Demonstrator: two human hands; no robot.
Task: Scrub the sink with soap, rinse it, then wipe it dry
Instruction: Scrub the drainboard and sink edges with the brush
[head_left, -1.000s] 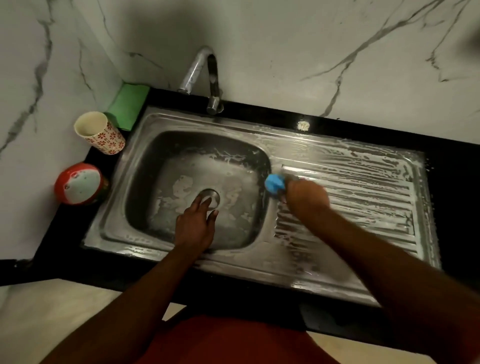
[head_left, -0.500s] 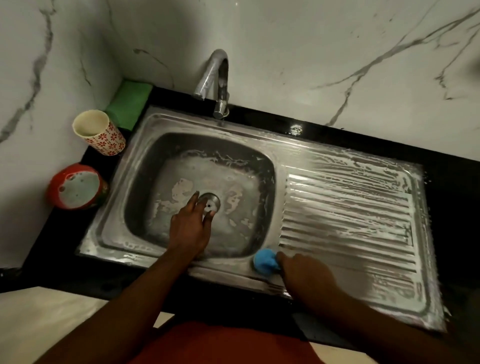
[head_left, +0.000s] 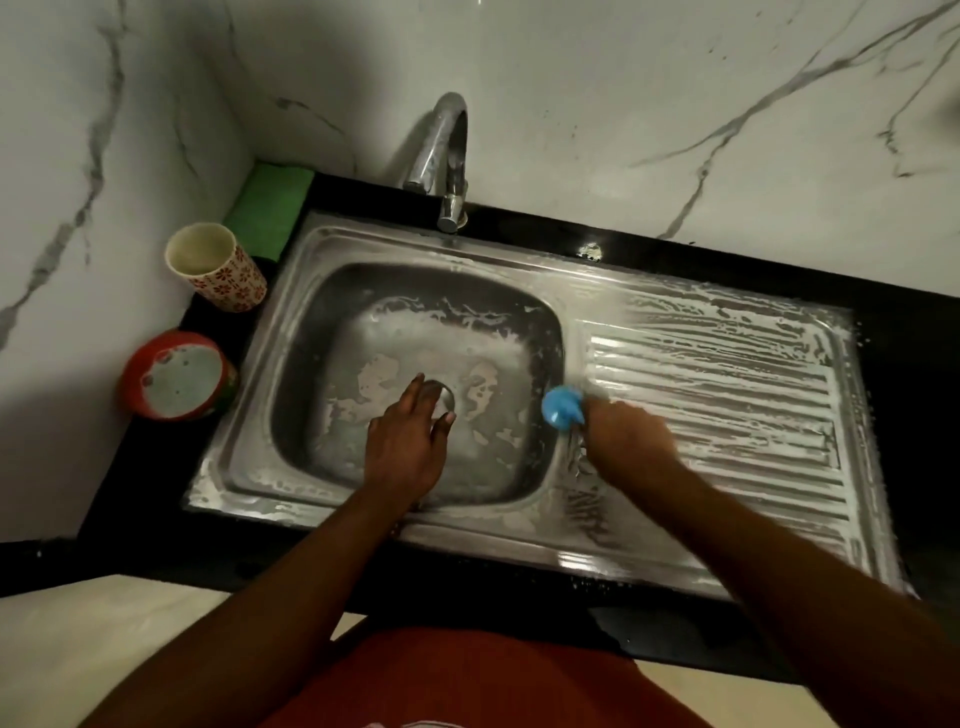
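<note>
Sink (head_left: 363, 244), stainless steel, set in black counter (head_left: 914, 374), centre of frame; basin at left, ribbed drainboard (head_left: 727, 395) at right, both streaked with white soap foam.

Drain (head_left: 448, 399), centre of basin floor.

Left hand (head_left: 408, 447), lower centre, reaching into basin; fingers straight and slightly spread, tips at the drain, holding nothing.

Right hand (head_left: 626, 439), right of centre, somewhat blurred; fingers curled round blue scrubber (head_left: 562, 409), which sits on the strip between basin and drainboard.

Faucet (head_left: 441, 156), chrome, upper centre, spout over the sink's rear rim.

Green cloth (head_left: 270, 208), upper left corner of counter.

Floral cup (head_left: 221, 270), just below the cloth, tilted.

Red bowl (head_left: 179, 376), left edge, holding pale sudsy liquid.
</note>
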